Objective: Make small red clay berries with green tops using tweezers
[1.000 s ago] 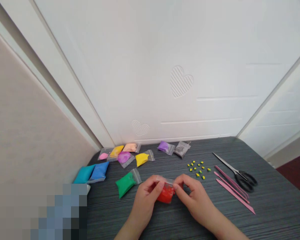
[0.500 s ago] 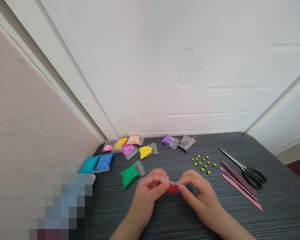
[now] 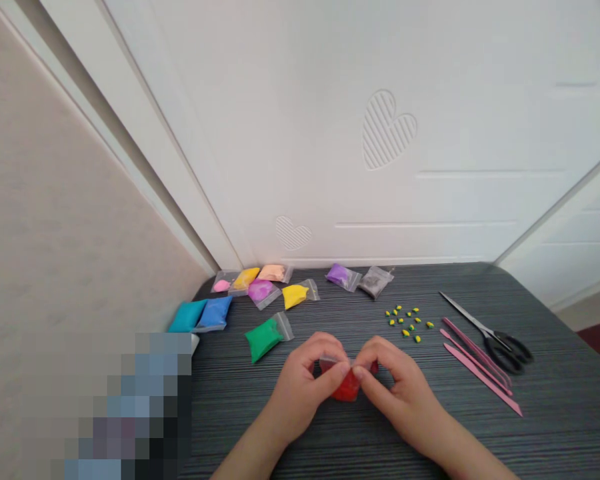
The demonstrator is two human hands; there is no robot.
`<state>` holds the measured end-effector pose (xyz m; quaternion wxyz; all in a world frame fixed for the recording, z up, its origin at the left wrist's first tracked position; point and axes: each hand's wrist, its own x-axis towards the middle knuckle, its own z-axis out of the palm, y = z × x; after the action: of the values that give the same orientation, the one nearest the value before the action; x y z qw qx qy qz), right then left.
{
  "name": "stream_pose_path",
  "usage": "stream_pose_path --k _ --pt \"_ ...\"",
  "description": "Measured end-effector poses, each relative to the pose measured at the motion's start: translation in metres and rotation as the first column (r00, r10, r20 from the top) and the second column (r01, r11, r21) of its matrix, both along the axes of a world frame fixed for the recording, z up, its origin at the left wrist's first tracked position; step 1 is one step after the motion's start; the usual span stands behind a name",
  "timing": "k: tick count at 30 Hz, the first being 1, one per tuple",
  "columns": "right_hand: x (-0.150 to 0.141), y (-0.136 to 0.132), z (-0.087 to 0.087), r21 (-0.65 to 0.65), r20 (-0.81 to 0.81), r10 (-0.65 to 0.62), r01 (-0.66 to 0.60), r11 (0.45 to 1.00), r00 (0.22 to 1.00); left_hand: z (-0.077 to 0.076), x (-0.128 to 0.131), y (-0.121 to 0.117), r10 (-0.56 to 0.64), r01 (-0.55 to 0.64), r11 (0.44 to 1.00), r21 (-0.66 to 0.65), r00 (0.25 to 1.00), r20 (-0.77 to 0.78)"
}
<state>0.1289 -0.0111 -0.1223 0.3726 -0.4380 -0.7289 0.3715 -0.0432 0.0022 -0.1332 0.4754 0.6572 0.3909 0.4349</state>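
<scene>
A small clear zip bag of red clay (image 3: 347, 388) is held over the dark table between both hands. My left hand (image 3: 314, 373) pinches the left part of its top edge between thumb and fingers. Closed on the same edge, close to the left thumb, is my right hand (image 3: 393, 373). A bit of red shows behind the right fingers; whether it is part of the bag's contents I cannot tell. Left of my left hand lies a zip bag of green clay (image 3: 264, 340). Several tiny yellow-and-green pieces (image 3: 405, 333) are scattered beyond my right hand.
Pink modelling tools (image 3: 483, 380) and black-handled scissors (image 3: 500, 347) lie at the right. Bags of blue (image 3: 214, 313), teal (image 3: 187, 316), yellow (image 3: 295, 295), purple (image 3: 338, 274) and grey clay (image 3: 375, 283) line the back and left. A white panel (image 3: 320, 133) rises behind the table.
The red bag has tipped so more of its front shows below my fingers. My hands have drawn slightly closer together along its top edge. The camera view has shifted a little.
</scene>
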Motion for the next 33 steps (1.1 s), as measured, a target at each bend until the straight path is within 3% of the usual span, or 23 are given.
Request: stream_pose_path --k 9,18,33 --pt "-0.0004 0.0005 -0.0026 -0.039 -0.077 -0.131 0.128 0.991 0.988 0.0024 -0.0006 0.0000 0.031 -0.031 1.000 0.003 0.999 -0.011" --pt "0.0039 -0.0033 0.0003 0.236 0.047 -0.053 0.040 0.971 0.998 0.0056 0.0011 -0.0019 0.002 0.000 0.999 0.035 0.999 -0.048" --pt "0.0046 -0.0033 0.0002 0.211 0.058 -0.080 0.066 0.975 0.995 -0.0004 -0.0027 0.0023 0.007 -0.007 1.000 0.008 0.999 0.051"
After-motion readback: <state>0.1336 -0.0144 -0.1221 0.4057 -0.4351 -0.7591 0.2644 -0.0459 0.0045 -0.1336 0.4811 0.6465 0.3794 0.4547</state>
